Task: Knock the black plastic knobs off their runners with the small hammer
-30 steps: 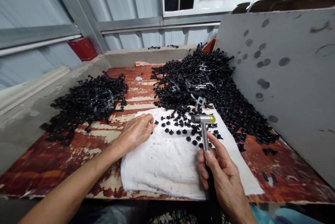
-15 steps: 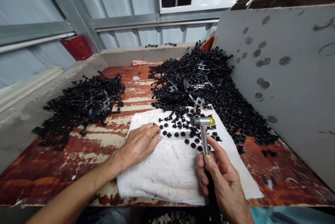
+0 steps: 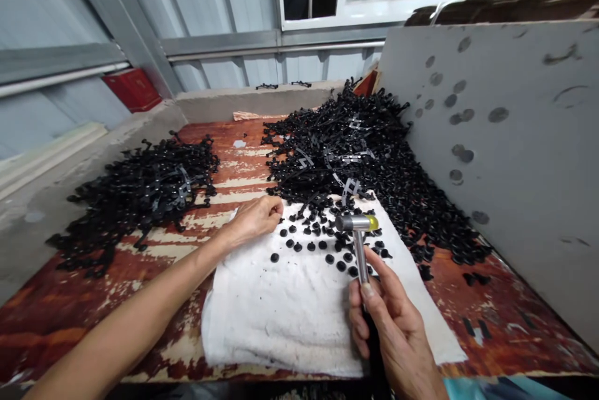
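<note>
My right hand (image 3: 393, 319) is wrapped round the dark handle of a small hammer (image 3: 359, 250). The hammer head is held above the cloth, with one grey face and one yellow face. At the cloth's upper left edge, my left hand (image 3: 256, 219) has its fingers curled together; what they hold, if anything, is hidden. Several small black round pieces with stems (image 3: 311, 246) are spread over the white cloth (image 3: 281, 319). One black disc (image 3: 274, 258) lies apart, below my left hand.
A big heap of black parts (image 3: 327, 144), with grey linked strips among them, rises behind the cloth and along the grey panel (image 3: 515, 156). Another pile (image 3: 145, 188) lies at left on the worn red tabletop (image 3: 234, 160). A red box (image 3: 133, 89) sits by the wall.
My left hand has moved up and away to the cloth's far left edge, its fingers more curled. A black disc now shows where it was. The hammer stays in my right hand.
</note>
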A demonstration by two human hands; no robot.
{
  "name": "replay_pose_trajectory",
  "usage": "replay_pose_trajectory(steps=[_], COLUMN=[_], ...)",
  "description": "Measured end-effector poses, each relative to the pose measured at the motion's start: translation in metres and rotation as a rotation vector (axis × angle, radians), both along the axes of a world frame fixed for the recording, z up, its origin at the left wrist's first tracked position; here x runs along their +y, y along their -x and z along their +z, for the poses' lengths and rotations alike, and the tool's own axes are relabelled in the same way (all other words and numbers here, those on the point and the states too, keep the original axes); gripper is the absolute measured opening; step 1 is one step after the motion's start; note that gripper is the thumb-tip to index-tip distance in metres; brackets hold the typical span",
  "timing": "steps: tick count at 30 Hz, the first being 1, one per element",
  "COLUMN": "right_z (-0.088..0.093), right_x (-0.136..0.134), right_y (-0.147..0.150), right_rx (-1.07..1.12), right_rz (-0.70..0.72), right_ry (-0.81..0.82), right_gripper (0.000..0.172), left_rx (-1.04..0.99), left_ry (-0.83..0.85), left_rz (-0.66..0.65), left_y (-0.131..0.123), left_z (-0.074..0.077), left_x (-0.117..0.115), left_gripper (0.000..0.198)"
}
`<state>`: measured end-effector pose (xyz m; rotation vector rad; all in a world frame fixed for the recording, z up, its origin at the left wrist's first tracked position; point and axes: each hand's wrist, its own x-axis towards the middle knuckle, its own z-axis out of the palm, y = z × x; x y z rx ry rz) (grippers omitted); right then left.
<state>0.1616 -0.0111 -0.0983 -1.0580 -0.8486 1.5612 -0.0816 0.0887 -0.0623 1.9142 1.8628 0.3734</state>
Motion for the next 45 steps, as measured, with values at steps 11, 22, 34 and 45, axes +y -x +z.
replay_pose_trajectory(steps=[11,22,34,45], right_z=[-0.007,0.003,0.0,-0.013], right_x=[0.003,-0.001,0.005,0.008], right_y=[-0.006,0.002,-0.001,0.0], right_rx=[0.011,0.082,0.187,0.318], right_rz=[0.079,-0.067,-0.052,-0.052], right_ry=[-0.035,0.027,0.075,0.073], right_gripper=[0.053,0.056,0.068,0.064], left_rx=[-0.083,0.246,0.494,0.047], left_ry=[0.027,-0.228,-0.081,-0.154], left_rz=[0.066,0.073,-0.155,0.023], left_y=[0.006,-0.001,-0.067,-0.049], left_z=[-0.002,0.01,0.027,0.056], left_x=[-0.054,-0.058,0.035,0.071], left_gripper=[0.014,0.02,0.024,0.006])
